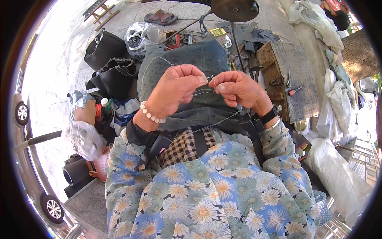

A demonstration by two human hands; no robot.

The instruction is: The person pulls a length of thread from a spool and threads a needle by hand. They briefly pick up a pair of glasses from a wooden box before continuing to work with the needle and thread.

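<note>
Over the dark worn cloth (185,53) on my lap, both hands are raised close together. My left hand (177,85) pinches a thin whitish thread (220,121) between thumb and forefinger. My right hand (238,88), a little to the right, grips the same thread with its thumb and fingers closed. Between the fingertips the thread makes a small loop or tangle; whether it is knotted cannot be made out. One strand curves off behind my left hand, and another hangs below my right hand and runs left across my lap.
At the right stands a wooden box (300,75) with a red-handled tool (294,91) on it. Black sheet-like pieces (104,49) and a clear plastic bag (141,36) lie left. A round dark metal wheel (234,8) rises ahead; a brown sandal (160,17) lies beyond.
</note>
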